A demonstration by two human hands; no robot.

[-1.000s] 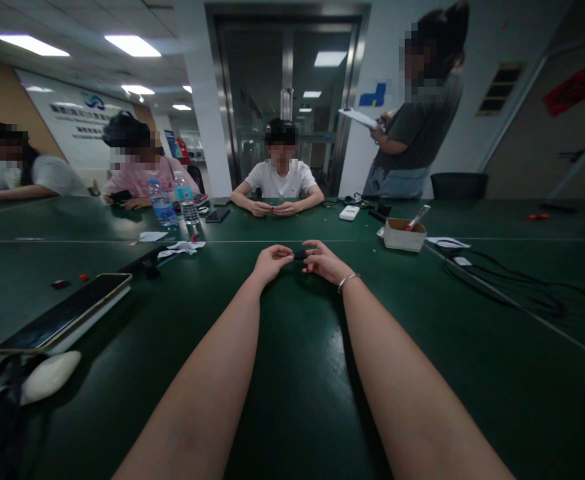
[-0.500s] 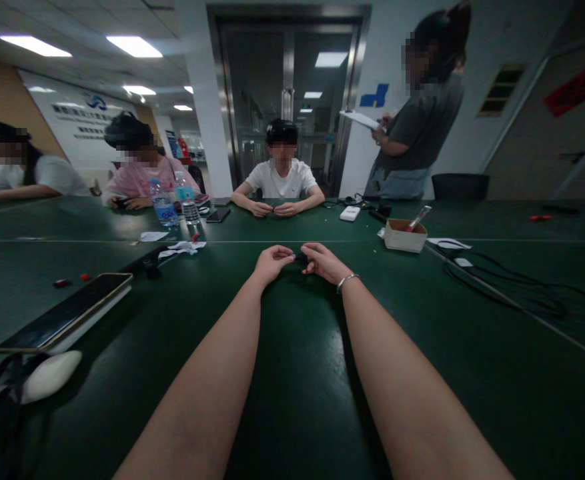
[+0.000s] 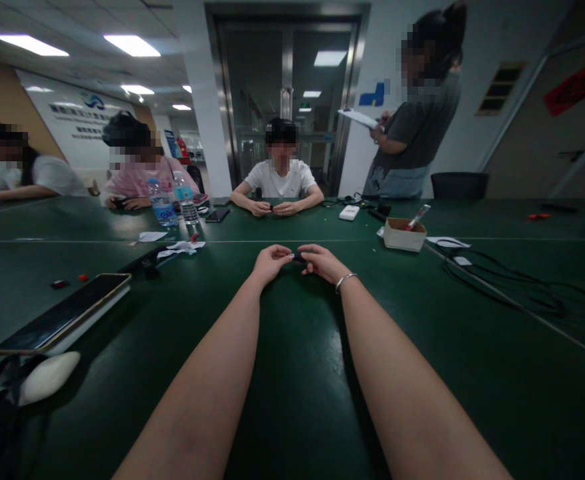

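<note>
A small black object (image 3: 298, 257) with a light tip at its left end sits between my two hands, just above the green table (image 3: 297, 373). It is too small to name. My left hand (image 3: 272, 262) pinches its left end between thumb and fingertips. From the other side, my right hand (image 3: 323, 263) has its thumb and index finger closed on the right end, with the other fingers curled under. A silver bangle (image 3: 346, 283) circles my right wrist. Fingers hide part of the object.
A phone on a white box (image 3: 67, 317) lies left, near a white rounded item (image 3: 49, 379) with black straps. Bottles (image 3: 162, 203), a small open box (image 3: 405, 235) and black cables (image 3: 512, 283) lie farther off. A person (image 3: 282, 173) sits opposite; another stands with a clipboard.
The black object now lies more level between my fingertips, and my right fingers have shifted slightly. My arms stay almost in place; the whole view has moved a little.
</note>
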